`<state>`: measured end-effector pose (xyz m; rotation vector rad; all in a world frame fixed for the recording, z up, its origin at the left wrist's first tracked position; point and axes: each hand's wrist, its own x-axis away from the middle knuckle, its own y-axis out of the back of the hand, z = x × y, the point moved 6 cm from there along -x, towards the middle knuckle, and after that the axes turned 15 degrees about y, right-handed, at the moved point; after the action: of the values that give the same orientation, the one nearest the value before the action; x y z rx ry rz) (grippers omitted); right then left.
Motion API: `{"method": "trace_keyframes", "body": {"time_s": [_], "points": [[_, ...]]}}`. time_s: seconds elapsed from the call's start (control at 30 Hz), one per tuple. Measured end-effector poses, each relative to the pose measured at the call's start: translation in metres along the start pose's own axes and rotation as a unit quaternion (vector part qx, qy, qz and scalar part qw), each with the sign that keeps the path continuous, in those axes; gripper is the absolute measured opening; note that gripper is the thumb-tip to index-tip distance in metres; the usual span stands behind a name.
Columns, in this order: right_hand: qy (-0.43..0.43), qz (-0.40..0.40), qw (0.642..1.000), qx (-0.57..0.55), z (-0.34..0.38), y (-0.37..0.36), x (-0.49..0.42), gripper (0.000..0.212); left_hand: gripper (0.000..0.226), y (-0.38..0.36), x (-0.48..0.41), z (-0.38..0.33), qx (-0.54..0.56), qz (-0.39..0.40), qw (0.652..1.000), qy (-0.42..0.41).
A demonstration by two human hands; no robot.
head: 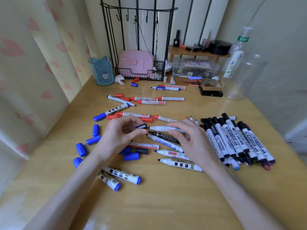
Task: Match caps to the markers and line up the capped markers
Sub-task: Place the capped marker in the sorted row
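My left hand [122, 132] pinches a black cap [141, 126] between thumb and fingers, its open end facing right. My right hand [187, 136] grips a white marker [163, 128] whose bare black tip points at the cap, a small gap apart. Under my hands lie several uncapped markers [167, 144] on the wooden table [166, 196]. Loose blue caps [93, 140] lie at the left, red caps [147, 119] and red markers [149, 102] farther back. A row of black-capped markers [235, 138] lies at the right.
Two blue-ended markers [123, 175] lie near the front left. At the back stand a blue cup [102, 70], a wire rack with a pink case [137, 63], a clear box [194, 68] under a small wooden shelf, and a clear plastic bottle [239, 63] at the right.
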<state>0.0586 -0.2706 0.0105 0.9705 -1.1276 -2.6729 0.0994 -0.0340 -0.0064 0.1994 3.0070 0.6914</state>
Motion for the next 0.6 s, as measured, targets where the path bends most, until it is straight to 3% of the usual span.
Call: {"method": "trace_keyframes", "body": {"time_s": [0.5, 0.6], "points": [[0.041, -0.026, 0.996, 0.072, 0.002, 0.005, -0.003, 0.022, 0.024, -0.003, 0.009, -0.012, -0.034, -0.011, 0.999, -0.038], [0.035, -0.037, 0.996, 0.08, 0.001, 0.007, -0.002, 0.021, 0.015, -0.001, 0.01, -0.013, -0.021, -0.021, 0.999, -0.036]]}}
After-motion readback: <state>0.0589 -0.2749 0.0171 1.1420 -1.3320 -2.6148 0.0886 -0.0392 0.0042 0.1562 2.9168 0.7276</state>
